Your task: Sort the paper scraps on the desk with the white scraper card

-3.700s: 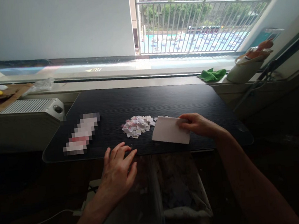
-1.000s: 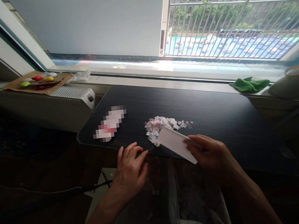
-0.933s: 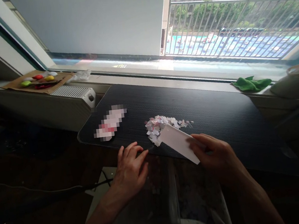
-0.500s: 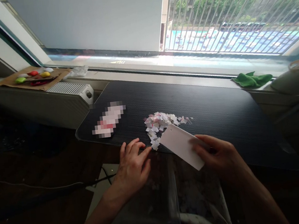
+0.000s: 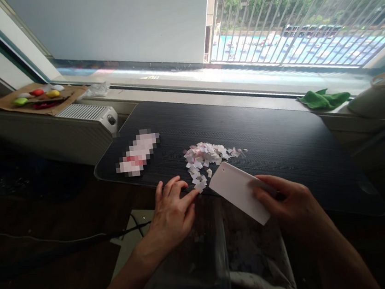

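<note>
My right hand (image 5: 285,201) grips a flat white card (image 5: 239,190), with a small hole near its far left corner. That card tilts over the table's front edge, just right of a heap of small cut paper pieces (image 5: 205,154). A strand of the pieces trails down to the edge. My left hand (image 5: 172,209) rests at the edge with fingers apart and nothing held. Its index fingertip is at the lowest pieces; whether it presses on them I cannot tell.
The black table (image 5: 284,152) carries a blurred-out pinkish item (image 5: 139,153) at left. Below its front edge stands a clear plastic box (image 5: 193,274) beside a lined bin (image 5: 261,257). A green cloth (image 5: 323,100) and a brown sheet (image 5: 62,101) with colourful items lie on the sill.
My right hand and the card have shifted slightly right, opening a small gap from the paper pieces. My left hand has barely moved.
</note>
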A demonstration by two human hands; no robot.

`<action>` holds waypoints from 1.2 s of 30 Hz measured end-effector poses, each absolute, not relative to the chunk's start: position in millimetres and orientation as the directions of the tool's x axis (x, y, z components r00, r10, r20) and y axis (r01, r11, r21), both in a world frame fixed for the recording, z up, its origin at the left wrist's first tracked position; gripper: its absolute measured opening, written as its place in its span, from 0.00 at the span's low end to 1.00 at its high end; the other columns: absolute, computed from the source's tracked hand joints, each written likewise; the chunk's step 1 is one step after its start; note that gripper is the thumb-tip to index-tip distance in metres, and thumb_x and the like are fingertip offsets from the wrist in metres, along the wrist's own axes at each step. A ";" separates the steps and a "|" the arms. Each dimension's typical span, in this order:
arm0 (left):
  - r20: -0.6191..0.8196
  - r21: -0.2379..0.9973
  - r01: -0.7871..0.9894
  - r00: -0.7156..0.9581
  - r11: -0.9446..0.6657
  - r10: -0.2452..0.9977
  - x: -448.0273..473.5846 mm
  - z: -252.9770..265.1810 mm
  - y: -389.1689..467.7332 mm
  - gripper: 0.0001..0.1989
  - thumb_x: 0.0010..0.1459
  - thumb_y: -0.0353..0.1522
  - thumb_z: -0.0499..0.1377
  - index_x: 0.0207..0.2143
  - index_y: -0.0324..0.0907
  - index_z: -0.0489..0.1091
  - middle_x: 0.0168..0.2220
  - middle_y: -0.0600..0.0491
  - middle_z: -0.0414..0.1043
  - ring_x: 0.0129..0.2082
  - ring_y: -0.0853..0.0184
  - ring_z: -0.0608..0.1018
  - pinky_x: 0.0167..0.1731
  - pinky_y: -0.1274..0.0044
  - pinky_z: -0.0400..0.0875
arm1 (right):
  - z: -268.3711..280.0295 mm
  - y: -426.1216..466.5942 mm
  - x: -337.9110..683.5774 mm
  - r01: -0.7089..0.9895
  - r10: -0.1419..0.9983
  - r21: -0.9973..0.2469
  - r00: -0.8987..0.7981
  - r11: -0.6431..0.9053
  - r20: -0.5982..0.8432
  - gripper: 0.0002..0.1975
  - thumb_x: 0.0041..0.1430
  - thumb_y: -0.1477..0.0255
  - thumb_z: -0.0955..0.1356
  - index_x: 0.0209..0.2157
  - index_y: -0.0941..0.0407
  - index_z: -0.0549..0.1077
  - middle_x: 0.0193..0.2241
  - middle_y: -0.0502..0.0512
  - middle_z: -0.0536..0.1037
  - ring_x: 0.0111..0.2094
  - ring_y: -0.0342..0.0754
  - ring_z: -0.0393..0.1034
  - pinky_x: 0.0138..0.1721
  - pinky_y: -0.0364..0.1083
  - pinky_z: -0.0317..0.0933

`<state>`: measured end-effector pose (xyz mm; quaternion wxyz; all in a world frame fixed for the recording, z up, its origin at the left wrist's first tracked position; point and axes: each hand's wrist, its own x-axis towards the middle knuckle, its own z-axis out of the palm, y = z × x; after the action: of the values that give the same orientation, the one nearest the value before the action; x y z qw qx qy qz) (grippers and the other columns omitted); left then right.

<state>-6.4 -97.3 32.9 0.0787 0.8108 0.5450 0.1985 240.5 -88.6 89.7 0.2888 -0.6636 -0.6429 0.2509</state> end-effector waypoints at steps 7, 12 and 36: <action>0.215 0.321 0.867 0.326 -0.382 0.921 -4.9 35.6 -93.3 0.18 0.58 0.27 0.52 0.49 0.44 0.72 0.48 0.44 0.68 0.57 0.51 0.65 0.57 0.47 0.54 | 93.8 -89.4 236.6 0.702 0.994 -0.706 -0.030 0.096 0.105 0.13 0.56 0.68 0.66 0.38 0.54 0.81 0.32 0.52 0.83 0.30 0.48 0.75 0.31 0.43 0.65; 0.206 0.292 0.861 0.369 -0.417 0.906 -0.8 38.4 -92.2 0.17 0.58 0.27 0.53 0.48 0.47 0.73 0.49 0.45 0.68 0.57 0.51 0.65 0.57 0.46 0.54 | 94.3 -91.5 241.0 0.728 0.999 -0.686 0.013 0.020 0.043 0.12 0.55 0.67 0.67 0.37 0.54 0.81 0.29 0.52 0.82 0.26 0.48 0.74 0.28 0.44 0.65; 0.310 0.317 0.893 0.221 -0.320 0.925 -28.9 28.2 -77.9 0.14 0.59 0.29 0.52 0.44 0.42 0.73 0.45 0.46 0.72 0.55 0.53 0.68 0.57 0.51 0.54 | 95.8 -85.4 231.7 0.735 0.992 -0.670 -0.022 0.101 0.125 0.11 0.56 0.69 0.66 0.37 0.54 0.80 0.30 0.51 0.81 0.26 0.46 0.73 0.28 0.42 0.64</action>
<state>-28.9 -77.9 28.2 0.0353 0.7804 0.5822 0.2252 231.7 -85.4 95.8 0.2947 -0.6343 -0.6807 0.2177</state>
